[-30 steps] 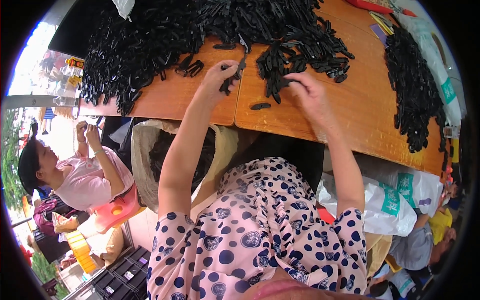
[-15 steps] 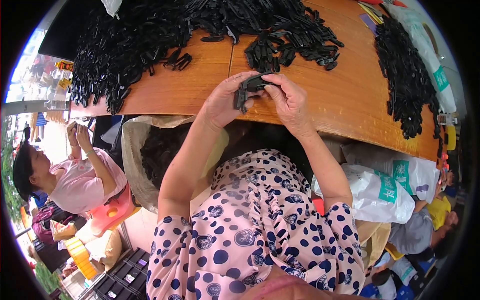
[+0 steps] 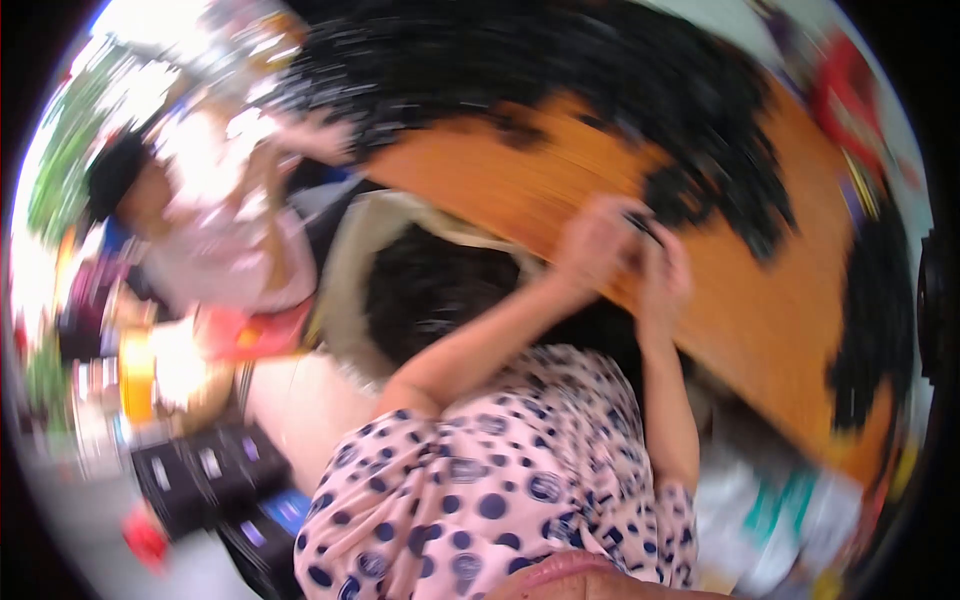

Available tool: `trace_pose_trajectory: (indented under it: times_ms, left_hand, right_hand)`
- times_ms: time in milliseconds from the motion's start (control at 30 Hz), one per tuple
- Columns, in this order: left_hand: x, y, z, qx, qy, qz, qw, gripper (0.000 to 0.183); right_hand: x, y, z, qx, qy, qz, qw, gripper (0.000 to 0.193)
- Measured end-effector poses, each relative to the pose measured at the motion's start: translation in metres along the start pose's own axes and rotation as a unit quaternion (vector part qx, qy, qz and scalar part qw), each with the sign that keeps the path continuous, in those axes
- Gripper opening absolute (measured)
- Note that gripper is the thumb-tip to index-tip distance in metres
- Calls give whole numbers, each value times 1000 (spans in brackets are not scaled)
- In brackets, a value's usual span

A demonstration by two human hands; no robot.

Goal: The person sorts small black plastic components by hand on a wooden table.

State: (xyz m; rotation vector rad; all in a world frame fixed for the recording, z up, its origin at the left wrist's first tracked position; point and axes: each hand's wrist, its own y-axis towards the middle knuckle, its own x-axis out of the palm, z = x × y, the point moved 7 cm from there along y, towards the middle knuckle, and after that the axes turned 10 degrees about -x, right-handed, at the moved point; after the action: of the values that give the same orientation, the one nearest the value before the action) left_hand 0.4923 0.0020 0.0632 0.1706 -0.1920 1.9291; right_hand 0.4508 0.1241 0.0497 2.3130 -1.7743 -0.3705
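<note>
The left hand (image 3: 597, 248) and right hand (image 3: 664, 278) met over the near edge of the tabletop (image 3: 755, 325), each grip narrowed on a slim black part (image 3: 646, 229) between the fingertips; blur hid the exact finger placement. Left of the hands, below that edge, an open pale sack (image 3: 347, 272) held a dark mass of pieces (image 3: 440, 285). White bags (image 3: 740, 500) lay to the right, contents indistinct. Beyond, a broad black heap (image 3: 540, 60) covered the tabletop's far side.

Workshop, heaped black parts (image 3: 560, 60), wooden table (image 3: 760, 330)
</note>
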Motion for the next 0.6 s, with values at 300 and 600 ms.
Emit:
trace_pose_trajectory:
  times_ms: [300, 600]
  left_hand:
    - [-91, -19, 28, 36, -48, 159, 985, 19]
    - [-147, -61, 31, -31, -132, 265, 955, 24]
  right_hand:
    - [105, 13, -17, -133, 42, -170, 976, 17]
    - [170, -7, -34, -18, 123, -315, 941, 18]
